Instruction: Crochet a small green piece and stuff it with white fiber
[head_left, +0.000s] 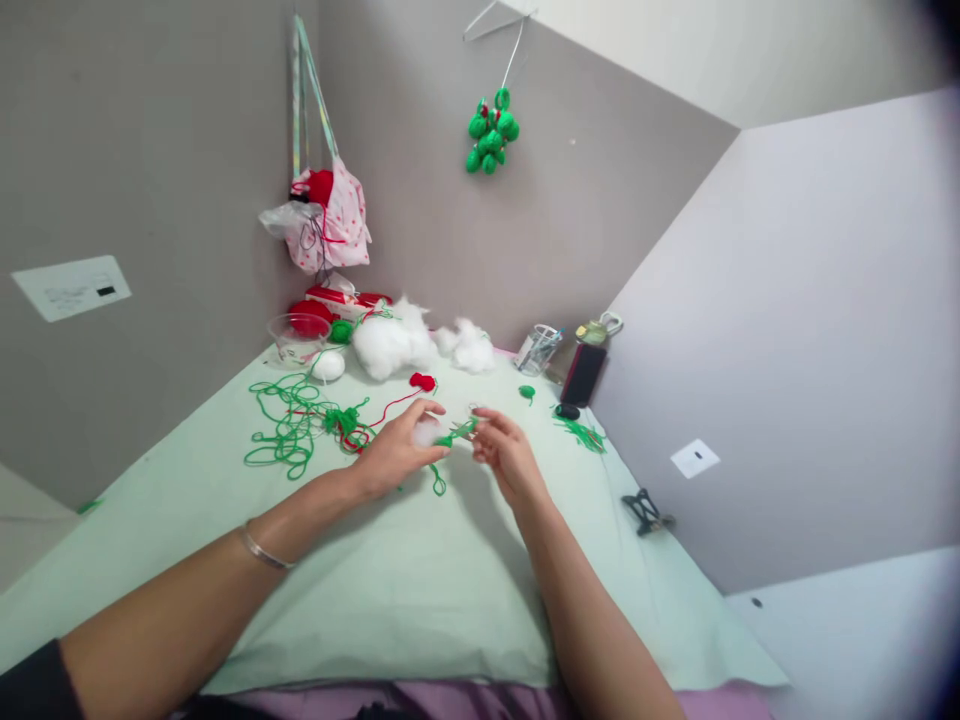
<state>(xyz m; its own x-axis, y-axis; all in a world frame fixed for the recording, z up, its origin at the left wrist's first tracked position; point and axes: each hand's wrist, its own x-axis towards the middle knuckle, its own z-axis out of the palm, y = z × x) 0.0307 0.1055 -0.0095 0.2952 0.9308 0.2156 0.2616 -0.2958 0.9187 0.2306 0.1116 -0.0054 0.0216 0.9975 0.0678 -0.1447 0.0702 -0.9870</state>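
Observation:
My left hand (401, 440) is curled, with thumb and fingers around a small green crocheted piece (445, 441) and a tuft of white stuffing (426, 433). Facing it, my right hand (508, 452) has its fingers drawn together at the other end of the green strands. A thin, shiny ring shape shows by its fingertips, too small to name. Below the left fingers, a loop of green yarn (439, 482) lies on the pale green cloth (405, 590). Just beyond the hands rests a small red yarn bundle (423, 382), its red strand trailing toward the left hand.
Tangled green yarn (289, 430) spreads on the left. Behind it are white stuffing (386, 345), a clear tub (298, 340) and a white ball (328, 366). A phone (584, 375), pen cup (538, 350) and yarn scraps (583, 433) stand right; a black stand (643, 512) lies nearer.

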